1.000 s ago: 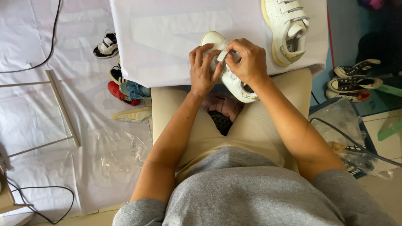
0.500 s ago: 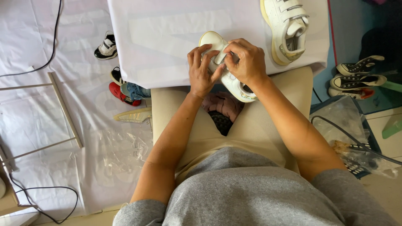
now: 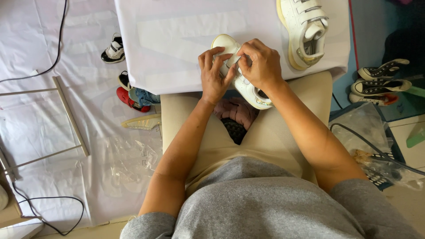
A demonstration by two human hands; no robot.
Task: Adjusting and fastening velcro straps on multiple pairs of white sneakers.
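A small white sneaker (image 3: pixel 242 84) lies at the near edge of a white-covered table (image 3: pixel 177 35), its toe pointing away from me. My left hand (image 3: pixel 213 74) grips its left side, with the fingers curled over the upper. My right hand (image 3: pixel 261 64) covers the middle of the shoe, fingertips pinching at its strap area next to the left fingers. A second white sneaker with hook-and-loop straps (image 3: pixel 305 28) rests on the table to the right, untouched.
Small shoes lie on the white floor sheet at left: a black-and-white one (image 3: pixel 113 49), a red one (image 3: pixel 128 98), a blue one (image 3: pixel 144 96). Pink slippers (image 3: pixel 237 110) sit between my knees. Dark sneakers (image 3: pixel 380 79) and a plastic bag (image 3: pixel 376 141) lie at right. A metal frame (image 3: pixel 71 115) stands left.
Both hands stay on the small white sneaker; the fingers shift slightly over its strap. The view has drifted a little.
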